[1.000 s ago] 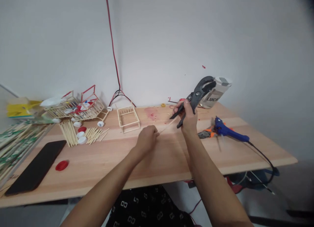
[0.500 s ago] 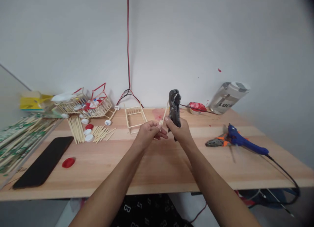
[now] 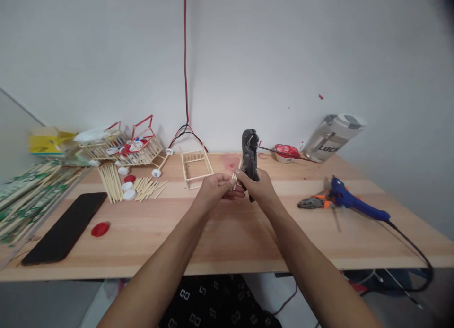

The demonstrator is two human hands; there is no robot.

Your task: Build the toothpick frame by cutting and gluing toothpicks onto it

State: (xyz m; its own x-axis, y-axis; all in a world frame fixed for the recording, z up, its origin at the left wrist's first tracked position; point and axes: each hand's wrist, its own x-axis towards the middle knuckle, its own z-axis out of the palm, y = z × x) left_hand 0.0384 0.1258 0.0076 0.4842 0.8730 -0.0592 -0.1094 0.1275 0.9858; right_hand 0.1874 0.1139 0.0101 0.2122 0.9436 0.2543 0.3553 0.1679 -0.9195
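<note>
My left hand [image 3: 216, 191] is closed in a pinch on several thin wooden sticks [image 3: 234, 179] over the middle of the table. My right hand [image 3: 262, 188] grips black pliers [image 3: 249, 153], held upright with the jaws at the top. The right thumb reaches toward the sticks at the left fingertips; whether it touches them I cannot tell. Just behind my left hand lies a rectangular frame of wooden sticks [image 3: 198, 179]. To the left are a pile of short cut sticks [image 3: 145, 190] and a row of longer sticks [image 3: 111, 184].
Two small stick carts [image 3: 144, 153] with bottle-cap wheels stand back left. Bottle caps [image 3: 129, 194], a red lid [image 3: 100, 229], a black phone [image 3: 65, 228] and bagged sticks [image 3: 31, 195] lie left. At right are a blue glue gun [image 3: 358, 206], pliers [image 3: 312, 202], a red-stained tub [image 3: 286, 152] and a canister [image 3: 329, 139].
The upright stick beside the pliers now shows less, mostly behind them. The pliers and both hands have shifted slightly left and closer together. The view has tilted slightly.
</note>
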